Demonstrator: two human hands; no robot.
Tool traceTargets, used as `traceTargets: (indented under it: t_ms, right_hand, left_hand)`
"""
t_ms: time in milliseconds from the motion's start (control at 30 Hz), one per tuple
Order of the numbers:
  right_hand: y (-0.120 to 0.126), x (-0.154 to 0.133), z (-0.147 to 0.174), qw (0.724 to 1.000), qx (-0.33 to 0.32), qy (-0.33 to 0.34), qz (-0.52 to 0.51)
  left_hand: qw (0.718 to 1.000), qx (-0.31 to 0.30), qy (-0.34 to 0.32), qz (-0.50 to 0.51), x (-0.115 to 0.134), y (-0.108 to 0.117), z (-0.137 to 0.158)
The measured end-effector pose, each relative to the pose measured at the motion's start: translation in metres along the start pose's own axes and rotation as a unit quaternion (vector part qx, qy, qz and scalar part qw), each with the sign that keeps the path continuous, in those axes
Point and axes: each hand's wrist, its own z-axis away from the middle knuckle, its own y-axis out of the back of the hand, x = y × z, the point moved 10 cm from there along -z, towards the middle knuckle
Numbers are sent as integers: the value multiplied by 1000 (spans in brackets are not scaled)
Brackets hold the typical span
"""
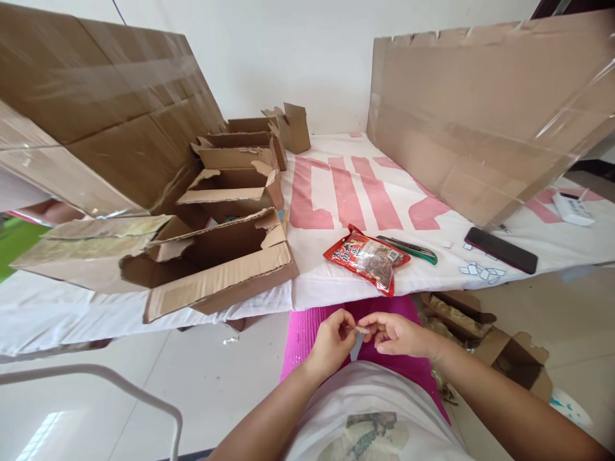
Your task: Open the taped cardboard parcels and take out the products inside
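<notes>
Above my lap, my left hand and my right hand meet with the fingertips almost together. Both are closed in a pinch around a small pale piece, too small to name. Beyond them, near the table's front edge, lies a red sealed food packet with a clear part showing brown contents. A green utility knife rests right behind the packet, partly covered by it. Neither hand touches the packet or the knife.
Open cardboard boxes stand in a row on the left of the cloth-covered table. Large cardboard panels rise on both sides. A black phone and a white device lie right. Torn cardboard is on the floor. Someone's arm shows far left.
</notes>
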Motion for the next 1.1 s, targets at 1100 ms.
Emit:
traceTargets:
  t_ms: [1100]
  right_hand:
    - [182,199,189,685,203,-441,543]
  left_hand:
    - [984,-153,-60,-61,-36,-22,5]
